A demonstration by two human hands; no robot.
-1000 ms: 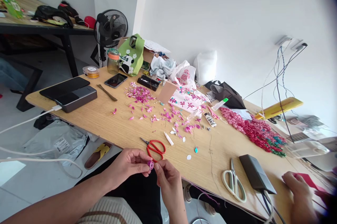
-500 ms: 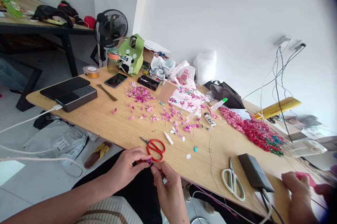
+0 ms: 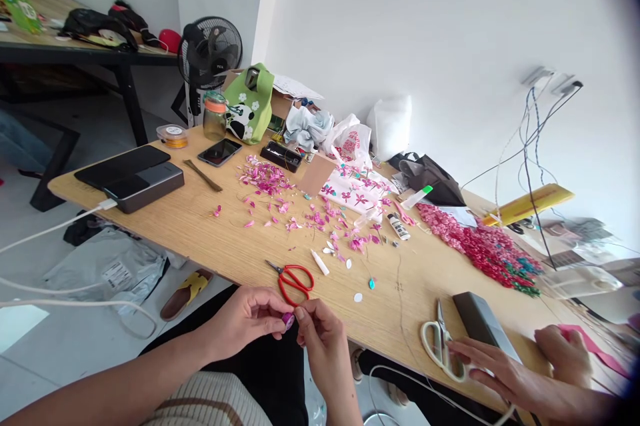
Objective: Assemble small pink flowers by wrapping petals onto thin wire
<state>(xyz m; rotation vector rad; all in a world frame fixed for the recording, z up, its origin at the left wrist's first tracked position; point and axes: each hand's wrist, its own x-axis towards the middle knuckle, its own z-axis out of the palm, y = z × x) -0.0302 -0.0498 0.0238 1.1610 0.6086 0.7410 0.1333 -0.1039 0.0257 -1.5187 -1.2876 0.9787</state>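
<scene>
1. Nearest, over the person's lap at the table's front edge, the left hand (image 3: 255,316) grasps a small purple spool (image 3: 288,321) between thumb and fingers.
2. The right hand (image 3: 323,333) is just beside the spool, thumb and forefinger pinched together; whether a thread runs between them is too small to tell.
3. Just beyond the hands, red-handled scissors (image 3: 285,273) lie on the table (image 3: 230,246), with a white tube (image 3: 320,263) to their right.
4. Farther right along the near side, a co-worker's hand (image 3: 495,367) reaches over white-handled scissors (image 3: 441,331), fingers at the handles; whether they touch is unclear. A second co-worker's hand (image 3: 565,353) is by a pink sheet (image 3: 597,349).
5. A white oval piece (image 3: 358,297) and a teal piece (image 3: 371,284) lie right of the tube.
6. Mid-table, pink petals (image 3: 270,178) are heaped and scattered; a brown stick (image 3: 203,176) lies to their left and a heap of red and pink material (image 3: 473,239) well to their right.
7. Farther back are a phone (image 3: 220,152), a jar (image 3: 215,123) with an orange band and a green bag (image 3: 254,116).
8. Beyond the table stands a black fan (image 3: 213,56).
</scene>
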